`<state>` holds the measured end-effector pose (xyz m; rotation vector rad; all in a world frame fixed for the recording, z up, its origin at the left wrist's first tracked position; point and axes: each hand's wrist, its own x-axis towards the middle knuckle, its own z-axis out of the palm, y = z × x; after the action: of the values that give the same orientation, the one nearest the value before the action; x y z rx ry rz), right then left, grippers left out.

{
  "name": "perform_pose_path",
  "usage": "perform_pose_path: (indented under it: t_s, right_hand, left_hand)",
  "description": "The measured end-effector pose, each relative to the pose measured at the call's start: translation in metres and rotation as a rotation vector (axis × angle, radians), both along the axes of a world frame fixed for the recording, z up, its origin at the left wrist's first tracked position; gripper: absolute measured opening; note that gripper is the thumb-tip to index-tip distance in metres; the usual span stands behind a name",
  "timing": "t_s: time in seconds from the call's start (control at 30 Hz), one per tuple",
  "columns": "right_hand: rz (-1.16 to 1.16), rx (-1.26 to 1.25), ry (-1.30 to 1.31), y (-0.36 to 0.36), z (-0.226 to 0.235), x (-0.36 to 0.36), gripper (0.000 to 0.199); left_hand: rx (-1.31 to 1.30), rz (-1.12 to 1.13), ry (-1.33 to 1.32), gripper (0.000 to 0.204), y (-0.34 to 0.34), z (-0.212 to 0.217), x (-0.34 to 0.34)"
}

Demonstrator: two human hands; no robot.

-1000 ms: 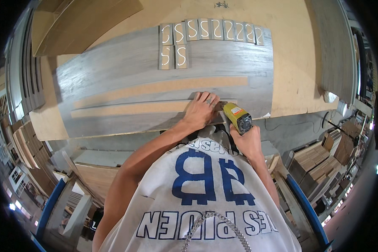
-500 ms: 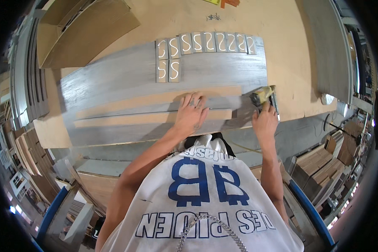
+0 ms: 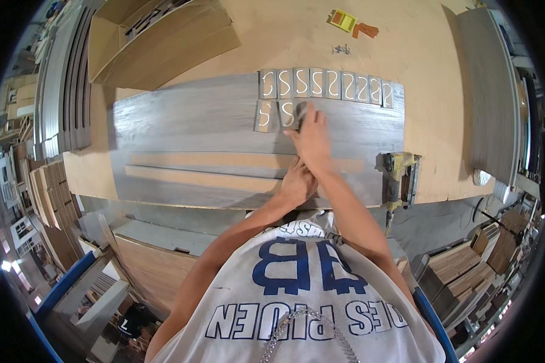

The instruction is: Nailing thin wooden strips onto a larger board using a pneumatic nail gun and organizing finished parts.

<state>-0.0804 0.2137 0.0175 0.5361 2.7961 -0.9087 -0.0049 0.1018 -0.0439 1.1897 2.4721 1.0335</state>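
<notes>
Eleven small, rectangular tan plates (image 3: 300, 83) with grey edges and white S-shaped beads (image 3: 286, 114), set in two rows on a broad grey wood-grain panel (image 3: 188, 115). Bare right hand (image 3: 315, 138) beside the lower row, at a blurred dark piece (image 3: 301, 111); grip impossible to tell. Bare left hand (image 3: 298, 184) at a long, flat tan strip (image 3: 212, 179); closure not discernible.

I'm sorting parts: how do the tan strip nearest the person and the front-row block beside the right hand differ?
The strip is long, the block short. The strip runs roughly sideways; the block points away from the person. The block bears a white squiggle; the strip's visible face has none. Both lie on the gray board.
</notes>
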Motion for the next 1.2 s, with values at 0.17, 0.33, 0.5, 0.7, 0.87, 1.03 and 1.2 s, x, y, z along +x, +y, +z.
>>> perform_pose_path:
  t_s: [0.17,0.33,0.5,0.7,0.87,1.03,1.2]
  right_hand:
    - [-0.045,0.09,-0.104,0.024,0.016,0.01,0.085]
    - [0.058,0.171,-0.065,0.014,0.001,0.003,0.063]
    - [-0.029,0.203,-0.05,0.107,0.006,0.066,0.046]
    - [-0.1,0.044,0.007,0.155,0.001,0.125,0.044]
    - [0.013,-0.008,0.058,0.142,0.005,0.133,0.043]
    - [0.109,-0.17,0.047,0.118,0.006,0.141,0.047]
    - [0.124,-0.233,0.104,0.112,0.004,0.14,0.049]
  left_hand:
    - [-0.049,0.026,0.007,0.037,0.005,0.029,-0.008]
    - [-0.011,-0.029,0.089,0.039,0.006,0.02,-0.009]
    - [-0.203,-0.105,0.022,0.049,0.024,0.05,-0.021]
    - [-0.247,-0.288,-0.022,0.058,0.056,0.058,-0.024]
    - [-0.319,-0.336,-0.095,0.055,0.004,0.08,-0.05]
    - [-0.313,-0.303,-0.015,0.057,-0.007,0.065,-0.06]
    - [-0.261,-0.226,0.056,0.053,0.0,0.064,-0.056]
